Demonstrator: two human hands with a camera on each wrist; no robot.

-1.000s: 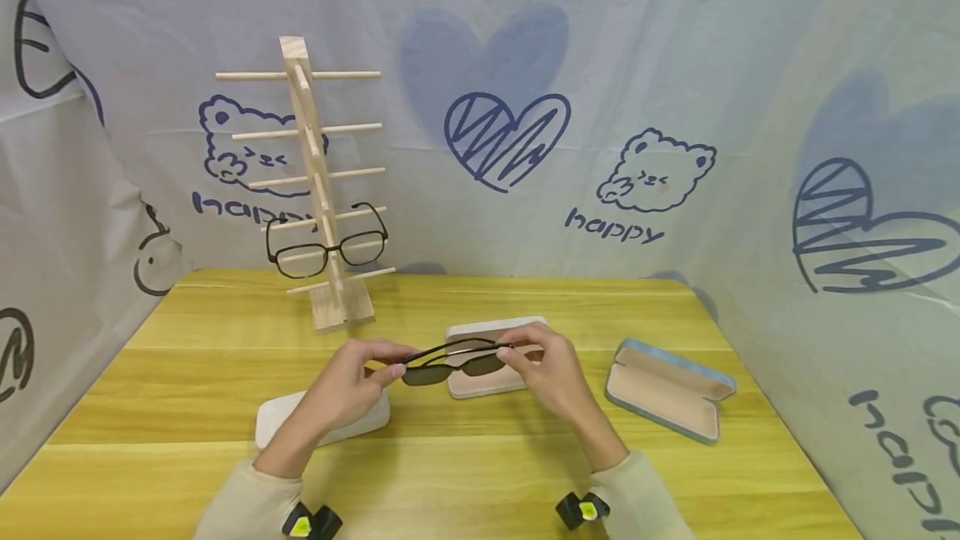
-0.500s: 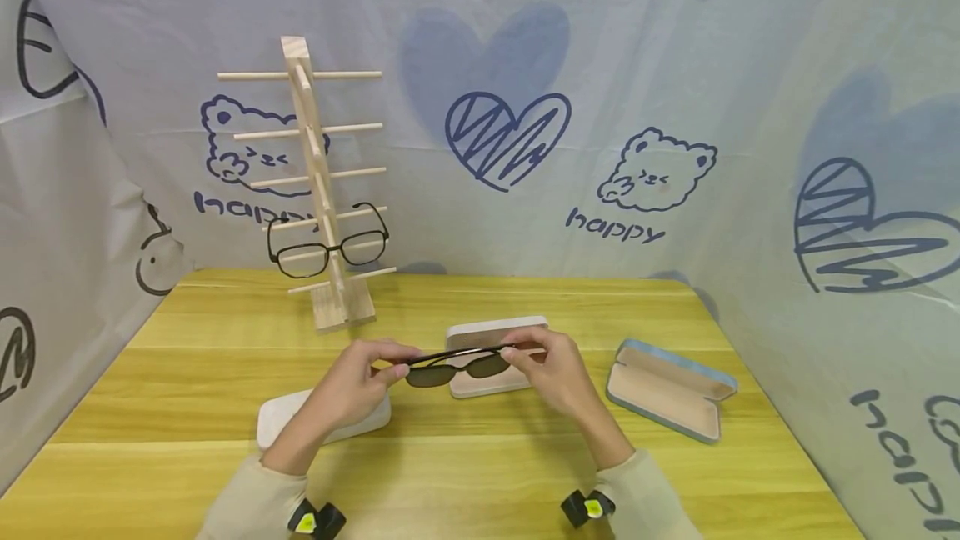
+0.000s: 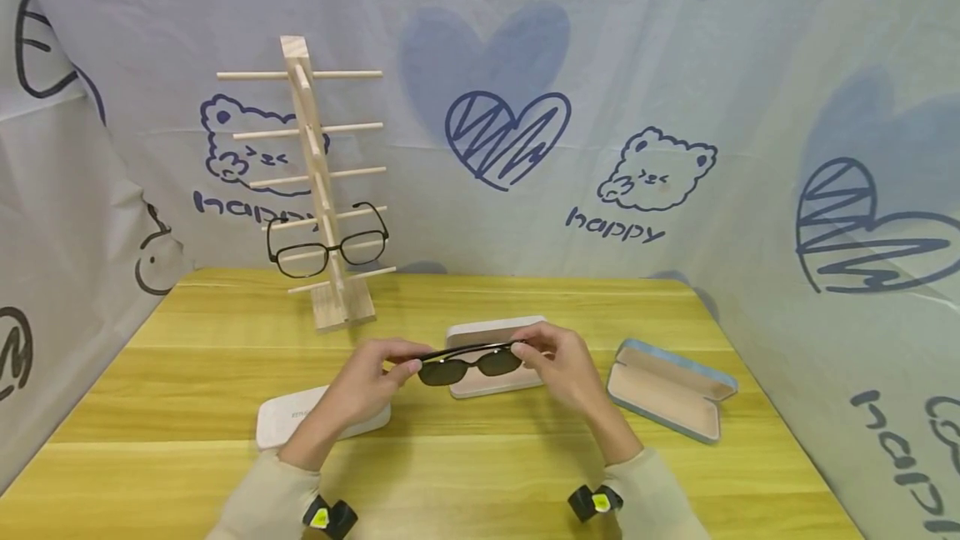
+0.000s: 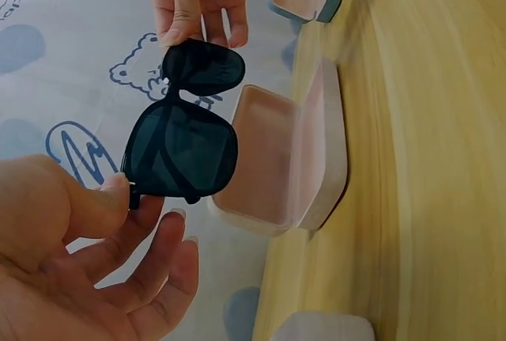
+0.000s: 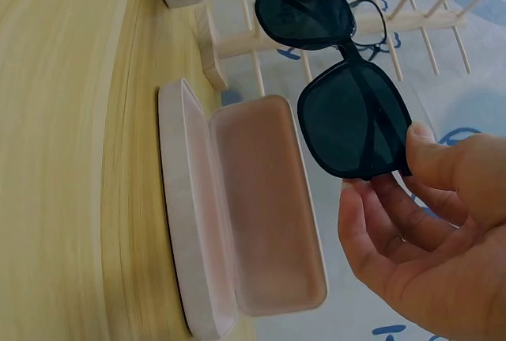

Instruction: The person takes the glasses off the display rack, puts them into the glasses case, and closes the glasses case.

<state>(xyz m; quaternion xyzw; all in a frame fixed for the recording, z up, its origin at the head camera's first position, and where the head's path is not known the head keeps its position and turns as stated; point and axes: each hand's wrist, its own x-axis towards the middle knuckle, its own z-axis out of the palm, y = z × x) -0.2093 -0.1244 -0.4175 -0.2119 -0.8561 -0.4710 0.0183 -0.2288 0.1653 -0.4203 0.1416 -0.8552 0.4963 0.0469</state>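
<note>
One pair of sunglasses [image 3: 456, 370] spans left hand [image 3: 371, 382] to right hand [image 3: 562, 367], ends pinched.

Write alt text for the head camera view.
A person's left grip and right grip hold dark sunglasses by the ends above a wooden table. An open white case, an open blue case and a closed white case lie there; black-framed glasses hang on a wooden rack.

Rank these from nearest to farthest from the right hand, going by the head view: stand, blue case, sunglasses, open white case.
1. Sunglasses: pinched in the right hand.
2. Open white case: partly hidden behind that hand and the sunglasses.
3. Blue case: apart, out to the right.
4. Stand: back left, farthest.
</note>
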